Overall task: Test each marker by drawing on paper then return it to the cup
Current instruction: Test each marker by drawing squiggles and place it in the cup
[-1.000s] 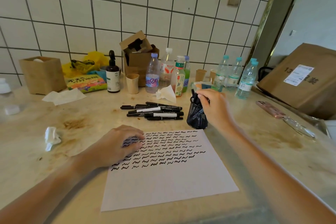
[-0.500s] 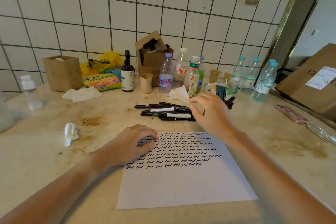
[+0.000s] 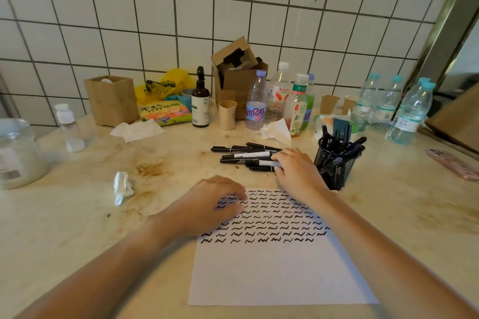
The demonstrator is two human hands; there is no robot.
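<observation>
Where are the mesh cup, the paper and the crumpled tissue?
mesh cup [image 3: 334, 171]: head view, on its front mesh wall.
paper [image 3: 274, 277]: head view, on the blank lower part of the sheet.
crumpled tissue [image 3: 122, 186]: head view, on the middle of the wad.

A stained marble counter [image 3: 77, 215] carries paper [image 3: 272, 274] under the left hand [image 3: 207, 207], loose markers [image 3: 243, 155] at the right hand's [image 3: 298, 173] fingertips, and a mesh cup [image 3: 337, 166] just right of it.
</observation>
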